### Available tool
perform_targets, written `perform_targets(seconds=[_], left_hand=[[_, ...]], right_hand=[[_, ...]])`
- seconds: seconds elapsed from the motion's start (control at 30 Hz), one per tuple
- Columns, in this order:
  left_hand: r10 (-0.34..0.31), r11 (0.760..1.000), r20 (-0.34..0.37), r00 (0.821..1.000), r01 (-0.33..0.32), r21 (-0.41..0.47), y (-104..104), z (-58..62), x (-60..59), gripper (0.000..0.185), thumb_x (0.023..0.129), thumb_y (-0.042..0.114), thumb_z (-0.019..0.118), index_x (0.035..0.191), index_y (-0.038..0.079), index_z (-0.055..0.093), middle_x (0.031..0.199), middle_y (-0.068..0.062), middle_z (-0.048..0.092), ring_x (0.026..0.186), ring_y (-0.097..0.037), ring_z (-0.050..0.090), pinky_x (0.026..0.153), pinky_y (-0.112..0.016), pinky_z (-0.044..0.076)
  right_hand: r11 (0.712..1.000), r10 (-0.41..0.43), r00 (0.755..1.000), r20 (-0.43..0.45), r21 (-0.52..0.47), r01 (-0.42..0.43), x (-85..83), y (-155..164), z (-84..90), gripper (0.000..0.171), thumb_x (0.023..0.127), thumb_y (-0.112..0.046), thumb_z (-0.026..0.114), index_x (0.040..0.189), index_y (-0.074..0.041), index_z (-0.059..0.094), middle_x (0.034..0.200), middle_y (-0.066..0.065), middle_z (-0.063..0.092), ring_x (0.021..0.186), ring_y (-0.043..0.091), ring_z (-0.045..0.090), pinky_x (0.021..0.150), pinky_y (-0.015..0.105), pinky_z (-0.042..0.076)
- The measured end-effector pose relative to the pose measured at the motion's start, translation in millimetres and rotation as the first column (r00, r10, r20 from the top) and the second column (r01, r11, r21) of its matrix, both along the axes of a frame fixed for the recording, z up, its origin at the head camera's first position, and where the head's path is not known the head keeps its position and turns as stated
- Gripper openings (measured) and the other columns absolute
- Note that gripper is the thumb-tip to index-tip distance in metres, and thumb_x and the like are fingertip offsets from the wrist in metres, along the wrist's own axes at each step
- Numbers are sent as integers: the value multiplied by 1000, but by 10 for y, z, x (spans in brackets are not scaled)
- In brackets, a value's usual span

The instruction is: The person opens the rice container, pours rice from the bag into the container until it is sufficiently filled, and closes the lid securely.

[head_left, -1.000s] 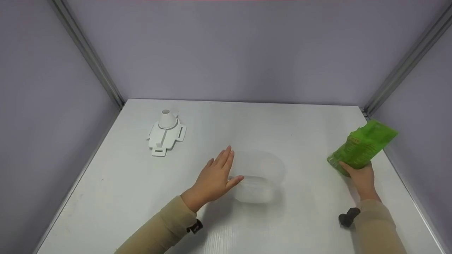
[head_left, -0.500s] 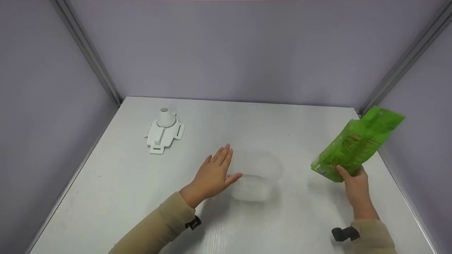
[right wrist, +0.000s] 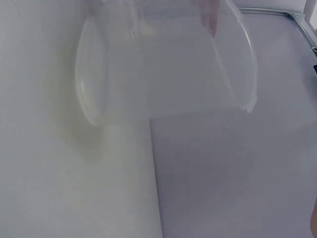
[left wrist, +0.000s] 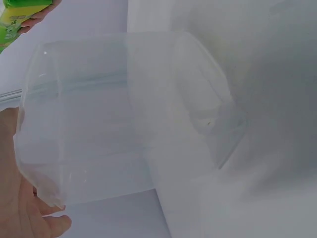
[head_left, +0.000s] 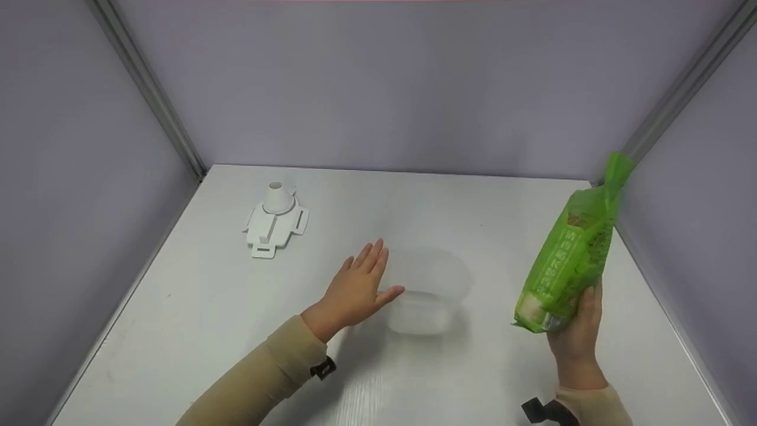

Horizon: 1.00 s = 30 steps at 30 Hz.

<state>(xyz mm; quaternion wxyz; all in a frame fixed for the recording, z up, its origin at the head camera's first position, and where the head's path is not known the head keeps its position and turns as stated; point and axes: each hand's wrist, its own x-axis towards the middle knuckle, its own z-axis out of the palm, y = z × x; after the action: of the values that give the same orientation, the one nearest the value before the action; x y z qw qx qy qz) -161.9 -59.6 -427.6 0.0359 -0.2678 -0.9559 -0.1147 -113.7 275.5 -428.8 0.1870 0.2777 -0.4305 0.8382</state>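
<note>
Lifted off the tabletop (head_left: 225, 307) and swung nearly upright within the past second, the green packet (head_left: 571, 257) now stands in the right hand (head_left: 575, 338), whose fingers (head_left: 594, 299) curl round its lower end — its crimped top pointing up toward the corner post. That brings the packet closer to the clear plastic container (head_left: 427, 290), though the two remain apart. The left hand (head_left: 355, 290) has scarcely shifted: fingers (head_left: 374, 257) straight and spread, thumb against the container's near wall, steadying rather than gripping it. The container — thin, see-through, round-cornered — sits open-topped at mid-tabletop; the packet is glossy, crinkled film (printed lettering, too small to read). A white moulded plastic fitting (head_left: 275, 220) lies well apart, far left.
</note>
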Motion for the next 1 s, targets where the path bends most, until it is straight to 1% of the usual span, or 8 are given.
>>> perform_targets(seconds=[0.13, 0.33, 0.4, 0.53, 0.63, 0.77, 0.9, 1.0], left_hand=[[-35, 999, -56, 998, 33, -33, 37, 247, -3, 81, 92, 61, 34, 146, 1, 26, 153, -15, 18, 139, -29, 16, 105, -55, 25], [-108, 989, -197, 974, 125, 77, 247, 930, -18, 71, 95, 54, 40, 144, 3, 32, 150, -13, 27, 137, -27, 25, 105, -50, 29], [-113, 974, -145, 983, 138, 177, 362, 1162, -1, 70, 95, 53, 40, 145, 5, 31, 148, -11, 31, 135, -24, 30, 105, -44, 30], [-112, 927, 150, 982, 48, 373, 631, 1467, -42, 77, 91, 62, 37, 148, 11, 26, 138, -5, 48, 123, -18, 48, 99, -35, 40], [-114, 908, 356, 928, -47, 415, 815, 1542, -161, 86, 85, 71, 38, 149, 14, 23, 128, -2, 57, 99, -12, 62, 86, -33, 48], [-229, 875, 443, 867, -16, 483, 907, 1503, -315, 68, 88, 54, 53, 138, 8, 42, 111, -6, 64, 78, -9, 63, 68, -29, 52], [-337, 869, 405, 850, 116, 481, 839, 1466, -363, 31, 90, 19, 56, 119, 8, 52, 100, -4, 63, 84, -11, 61, 68, -24, 51], [-361, 903, 350, 864, 231, 361, 788, 1472, -340, 50, 89, 8, 54, 137, 16, 44, 111, -4, 62, 87, -12, 59, 70, -23, 50]], right_hand=[[999, -13, 1000, -29, 51, 14, 25, -65, 6, 49, 103, -24, 32, 146, -4, 19, 117, 14, 51, 100, 21, 57, 80, 31, 51], [989, -27, 1000, -2, 149, 27, 77, -145, -33, 48, 102, -18, 33, 147, -4, 22, 118, 13, 53, 97, 18, 58, 77, 28, 52], [983, -40, 999, 37, 179, 32, 106, -175, -46, 47, 102, -16, 33, 147, -5, 24, 117, 11, 53, 96, 17, 58, 76, 27, 52], [972, -56, 994, 92, 233, 33, 131, -253, -65, 45, 102, -14, 33, 146, -7, 27, 118, 7, 53, 95, 13, 57, 75, 24, 51], [950, -94, 990, 106, 308, 58, 134, -326, -98, 45, 102, -15, 35, 146, -11, 29, 122, 4, 53, 97, 11, 57, 77, 23, 50], [905, -126, 987, 103, 420, 72, 152, -424, -175, 45, 101, -12, 35, 146, -12, 29, 129, 2, 50, 100, 11, 54, 79, 22, 49], [875, -104, 986, 127, 484, 30, 168, -476, -213, 47, 100, -5, 32, 146, -8, 28, 128, 3, 50, 97, 12, 55, 77, 23, 49], [857, -118, 978, 174, 516, 12, 168, -473, -200, 46, 100, -5, 34, 146, -7, 29, 125, 2, 52, 94, 12, 55, 75, 23, 49]])
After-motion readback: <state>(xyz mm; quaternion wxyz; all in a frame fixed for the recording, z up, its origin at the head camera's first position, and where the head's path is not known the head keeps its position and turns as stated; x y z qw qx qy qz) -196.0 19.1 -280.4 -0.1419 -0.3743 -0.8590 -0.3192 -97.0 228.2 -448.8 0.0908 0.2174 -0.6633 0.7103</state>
